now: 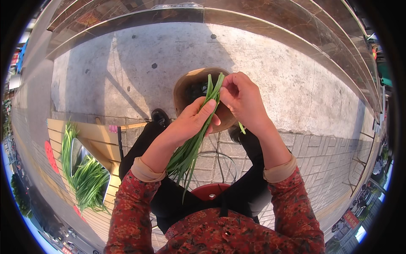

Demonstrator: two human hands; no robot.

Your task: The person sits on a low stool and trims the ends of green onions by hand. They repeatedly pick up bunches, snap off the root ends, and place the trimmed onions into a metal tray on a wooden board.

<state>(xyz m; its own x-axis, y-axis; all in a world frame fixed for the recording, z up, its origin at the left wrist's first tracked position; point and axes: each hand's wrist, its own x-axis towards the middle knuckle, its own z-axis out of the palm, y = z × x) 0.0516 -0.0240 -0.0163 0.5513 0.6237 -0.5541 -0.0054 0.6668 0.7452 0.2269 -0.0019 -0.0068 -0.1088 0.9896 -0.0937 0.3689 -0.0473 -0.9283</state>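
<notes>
My left hand (195,119) is closed around a bunch of green Chinese chives (190,152), whose long leaves hang down over my lap. At the upper ends of the bunch is my right hand (239,92), its thumb and fingertips pinched together beside the stems; whether a stem is between them cannot be told. A loose green piece (242,128) shows just below my right hand. Beneath both hands stands a brown bucket (185,81) with a dark inside. More chives (90,177) lie in and over a metal tray (76,149) at the left.
The tray rests on a slatted wooden surface (111,136) at my left. My black shoe (160,117) is beside the bucket. A red stool seat (209,190) shows between my legs. Polished stone steps (234,17) rise ahead, beyond concrete paving (269,70).
</notes>
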